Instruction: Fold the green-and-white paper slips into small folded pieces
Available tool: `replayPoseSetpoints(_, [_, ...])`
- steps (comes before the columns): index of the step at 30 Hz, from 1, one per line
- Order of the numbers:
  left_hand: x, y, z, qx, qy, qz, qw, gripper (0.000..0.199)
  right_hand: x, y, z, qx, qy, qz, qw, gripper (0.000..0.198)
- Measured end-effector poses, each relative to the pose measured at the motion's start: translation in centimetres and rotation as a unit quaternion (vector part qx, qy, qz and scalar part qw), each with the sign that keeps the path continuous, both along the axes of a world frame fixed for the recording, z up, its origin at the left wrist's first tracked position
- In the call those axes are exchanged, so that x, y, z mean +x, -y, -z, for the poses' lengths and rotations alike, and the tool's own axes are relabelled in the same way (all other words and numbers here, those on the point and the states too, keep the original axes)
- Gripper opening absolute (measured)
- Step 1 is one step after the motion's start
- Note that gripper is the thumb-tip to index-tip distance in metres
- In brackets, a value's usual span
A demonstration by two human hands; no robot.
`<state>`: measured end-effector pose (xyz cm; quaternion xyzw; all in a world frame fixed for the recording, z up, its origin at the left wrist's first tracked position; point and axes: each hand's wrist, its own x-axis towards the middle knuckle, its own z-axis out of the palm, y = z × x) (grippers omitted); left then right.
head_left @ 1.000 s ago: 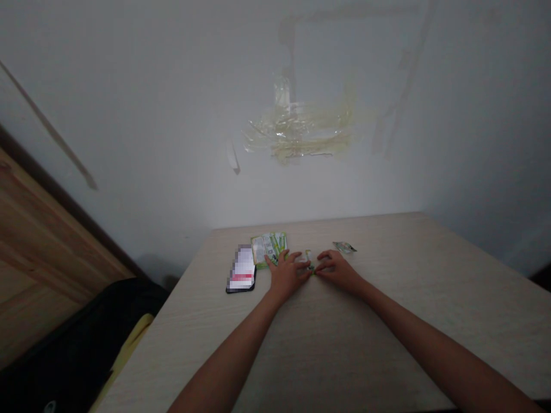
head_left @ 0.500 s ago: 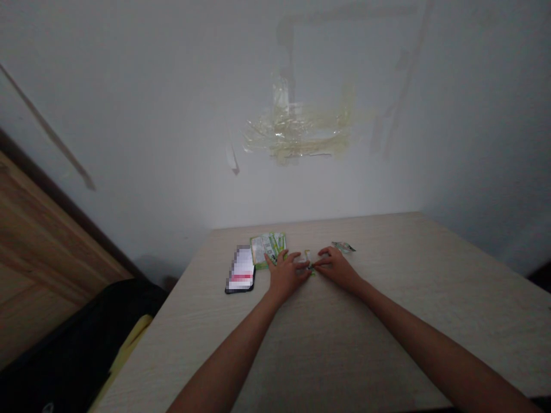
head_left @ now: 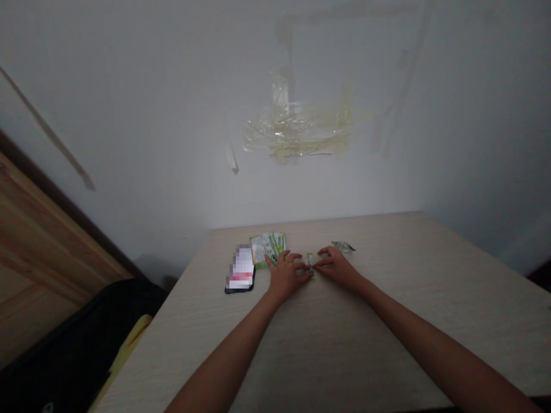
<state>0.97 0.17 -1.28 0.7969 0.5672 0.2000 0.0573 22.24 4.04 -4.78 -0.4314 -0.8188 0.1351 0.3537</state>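
A small green-and-white packet (head_left: 310,259), narrow and partly clear, is upright between my hands just over the table; my fingertips cover much of it. My left hand (head_left: 287,276) pinches its left side between thumb and index finger, while the other fingers fan out over a larger green-and-white printed packet (head_left: 263,248). From the right, my right hand (head_left: 339,268) grips the small packet with thumb and forefinger closed together, its remaining fingers loosely bent. Beyond the right hand lies a crumpled, shiny green wrapper (head_left: 344,246).
A phone (head_left: 241,269) with a blurred screen lies left of the printed packet. The pale wooden table (head_left: 327,355) meets a wall (head_left: 172,143) with tape scraps at the back. At the lower left are a black bag (head_left: 86,344) and yellow cloth (head_left: 129,344).
The small packet has shifted slightly toward me between my fingertips. Both hands hold nearly the same place, and the phone, printed packet and wrapper have not moved.
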Motion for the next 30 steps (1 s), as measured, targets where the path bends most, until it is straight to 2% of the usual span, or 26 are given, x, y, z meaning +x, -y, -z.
replayPoseSetpoints(10, [0.1, 0.0, -0.3, -0.016, -0.015, -0.009, 1.000, 0.024, -0.6, -1.2, 0.4, 0.045, 0.044, 0.045, 0.997, 0.017])
replayPoseSetpoints(20, [-0.1, -0.1, -0.1, -0.014, -0.001, 0.001, 1.000, 0.022, -1.0, -1.4, 0.2, 0.062, 0.090, 0.051, 0.993, 0.025])
replayPoseSetpoints(30, [-0.1, 0.0, -0.1, -0.010, -0.009, 0.000, 1.000, 0.022, -1.2, -0.8, -0.3, 0.071, 0.086, 0.058, 0.992, 0.027])
